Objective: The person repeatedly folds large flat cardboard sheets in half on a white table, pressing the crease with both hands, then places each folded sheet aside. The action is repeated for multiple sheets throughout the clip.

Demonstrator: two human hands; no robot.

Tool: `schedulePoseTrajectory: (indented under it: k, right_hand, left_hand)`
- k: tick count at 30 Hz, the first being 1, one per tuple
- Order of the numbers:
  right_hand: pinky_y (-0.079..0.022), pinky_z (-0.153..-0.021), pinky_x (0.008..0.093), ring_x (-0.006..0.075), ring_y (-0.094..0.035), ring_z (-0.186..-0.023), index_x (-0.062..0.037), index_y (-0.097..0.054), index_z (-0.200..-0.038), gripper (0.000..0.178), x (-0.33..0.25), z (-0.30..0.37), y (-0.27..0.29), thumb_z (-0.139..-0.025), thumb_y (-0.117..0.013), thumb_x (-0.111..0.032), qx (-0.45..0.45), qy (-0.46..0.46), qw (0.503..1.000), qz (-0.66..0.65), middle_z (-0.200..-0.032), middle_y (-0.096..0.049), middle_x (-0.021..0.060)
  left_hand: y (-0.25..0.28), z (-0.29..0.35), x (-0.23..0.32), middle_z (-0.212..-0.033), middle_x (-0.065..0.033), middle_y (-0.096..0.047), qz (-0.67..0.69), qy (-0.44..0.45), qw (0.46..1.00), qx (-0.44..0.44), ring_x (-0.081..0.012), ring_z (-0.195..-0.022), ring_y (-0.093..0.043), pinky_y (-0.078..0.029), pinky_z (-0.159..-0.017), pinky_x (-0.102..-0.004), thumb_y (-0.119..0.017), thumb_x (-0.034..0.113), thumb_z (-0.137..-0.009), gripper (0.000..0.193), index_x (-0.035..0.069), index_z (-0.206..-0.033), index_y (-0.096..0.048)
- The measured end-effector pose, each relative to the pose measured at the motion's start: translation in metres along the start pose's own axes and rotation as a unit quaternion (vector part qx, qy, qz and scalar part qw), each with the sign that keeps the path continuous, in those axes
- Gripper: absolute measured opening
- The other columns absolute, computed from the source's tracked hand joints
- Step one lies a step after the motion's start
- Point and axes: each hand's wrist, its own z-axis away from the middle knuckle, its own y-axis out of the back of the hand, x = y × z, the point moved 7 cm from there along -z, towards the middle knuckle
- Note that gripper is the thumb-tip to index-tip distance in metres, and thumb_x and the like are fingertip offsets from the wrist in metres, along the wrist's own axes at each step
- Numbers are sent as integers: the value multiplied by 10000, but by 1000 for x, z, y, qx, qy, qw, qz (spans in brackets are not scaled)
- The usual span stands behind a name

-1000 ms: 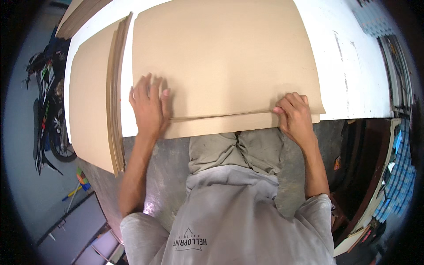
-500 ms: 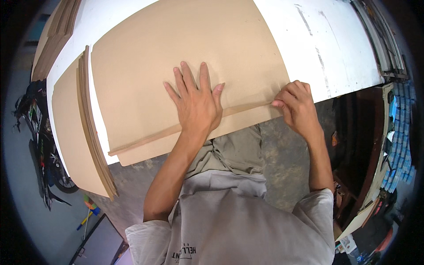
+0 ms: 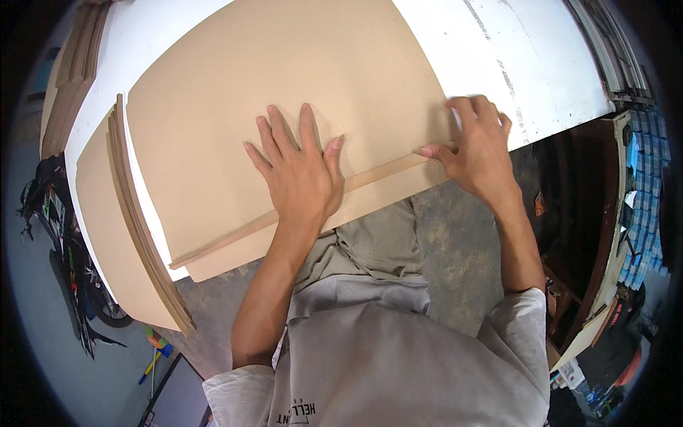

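Note:
A large thin brown board (image 3: 284,64) lies across the white table in front of me. My left hand (image 3: 300,171) rests on it near the front edge, palm down with fingers spread. Along that edge runs a narrow raised brown lip (image 3: 235,237), with a paler brown strip (image 3: 384,186) sticking out below it on my side. At the board's right front corner is my right hand (image 3: 478,146); its thumb touches the lip while the bent fingers stand apart from it at the right edge. Whether strip and board are one piece I cannot tell.
A stack of brown boards (image 3: 135,206) lies at the left of the white table (image 3: 491,64), and another stack (image 3: 75,78) at the far left. Dark strips (image 3: 612,43) are piled at the far right. A motorbike (image 3: 67,249) stands left of the table, and a dark cabinet (image 3: 576,199) at right.
My right hand has opened from a pinch at the corner, its fingers moving up along the right edge. My left hand stays flat on the board. The whole view has shifted slightly.

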Motion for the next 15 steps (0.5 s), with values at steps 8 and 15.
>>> schedulePoseTrajectory:
  k: [8, 15]
  right_hand:
    - [-138, -1229, 780, 431, -315, -1574, -154, -435, -1626, 733, -34, -43, -47, -1072, -469, -632, 124, 90, 987, 46, -1669, -377, 251]
    - [-113, -1255, 730, 471, -293, -1573, -141, -492, -1595, 658, -101, -21, -65, -1083, -499, -555, 109, 171, 979, 26, -1639, -381, 312]
  left_hand:
    - [-7, 3, -6, -1635, -405, -322, 14, 2, 999, 36, -584, -1550, -254, -144, -1230, -749, -526, 453, -1086, 647, 26, -1569, -470]
    - [18, 15, -12, -1497, -354, -475, 254, -27, 958, 134, -526, -1454, -410, -224, -1203, -723, -575, 376, -1060, 532, -23, -1413, -577]
